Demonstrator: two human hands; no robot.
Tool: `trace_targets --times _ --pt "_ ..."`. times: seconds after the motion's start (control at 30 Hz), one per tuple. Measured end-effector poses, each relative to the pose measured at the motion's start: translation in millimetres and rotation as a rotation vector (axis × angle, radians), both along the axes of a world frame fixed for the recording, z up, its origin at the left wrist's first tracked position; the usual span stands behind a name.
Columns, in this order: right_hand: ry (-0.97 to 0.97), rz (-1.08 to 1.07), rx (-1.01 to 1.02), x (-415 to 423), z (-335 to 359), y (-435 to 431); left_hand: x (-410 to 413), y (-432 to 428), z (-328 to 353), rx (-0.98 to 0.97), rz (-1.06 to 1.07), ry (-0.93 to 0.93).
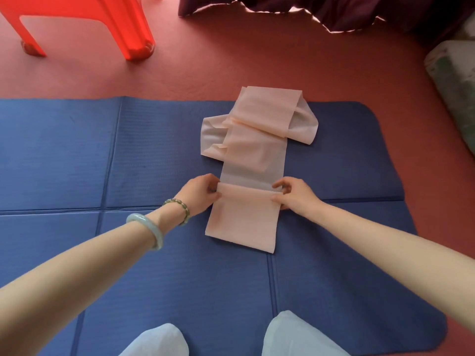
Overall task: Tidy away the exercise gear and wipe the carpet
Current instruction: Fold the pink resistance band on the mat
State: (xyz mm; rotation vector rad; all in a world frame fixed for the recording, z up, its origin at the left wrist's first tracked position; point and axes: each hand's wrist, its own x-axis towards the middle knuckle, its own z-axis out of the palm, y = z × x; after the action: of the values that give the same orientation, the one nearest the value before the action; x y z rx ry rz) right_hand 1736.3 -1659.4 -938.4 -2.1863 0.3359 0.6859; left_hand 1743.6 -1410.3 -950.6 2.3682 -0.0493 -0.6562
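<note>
A wide, pale pink elastic exercise band lies lengthwise on a blue folding exercise mat. Its far part is bunched in loose folds that reach over the mat's far edge. Its near part is folded flat into a doubled panel. My left hand pinches the left end of that fold line. My right hand pinches the right end of it, thumb and fingers curled on the band's edge. The mat rests on a red carpet.
A red plastic stool stands on the carpet at the far left. Dark purple curtain fabric hangs along the far edge. A patterned cushion or mattress lies at the right. My knees in pale trousers rest on the mat's near part.
</note>
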Motion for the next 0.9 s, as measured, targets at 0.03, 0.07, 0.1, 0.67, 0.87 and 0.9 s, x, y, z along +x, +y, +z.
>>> trace_targets --times 0.03,0.07,0.1,0.67,0.87,0.9 --pt "-0.032 0.057 -0.101 1.3 -3.3 0.0 -2.9 -0.2 -5.0 0.045 -0.02 -0.052" --pt "-0.078 0.128 -0.201 -0.4 -3.9 1.4 -7.7 0.0 -7.6 0.083 -0.059 -0.13" --pt "-0.148 0.207 -0.281 -5.5 -3.0 4.0 -14.4 -0.1 -8.1 0.101 -0.126 -0.232" --pt "-0.398 0.868 -0.209 -83.7 0.0 25.9 -58.9 19.0 2.1 0.101 -0.843 -0.437" --pt "0.32 0.787 0.076 -122.9 37.0 39.1 -90.6 13.8 37.9 0.031 -0.8 0.328" --pt "0.365 0.774 0.103 -122.1 39.9 38.8 -93.8 14.1 39.2 0.003 -0.76 0.41"
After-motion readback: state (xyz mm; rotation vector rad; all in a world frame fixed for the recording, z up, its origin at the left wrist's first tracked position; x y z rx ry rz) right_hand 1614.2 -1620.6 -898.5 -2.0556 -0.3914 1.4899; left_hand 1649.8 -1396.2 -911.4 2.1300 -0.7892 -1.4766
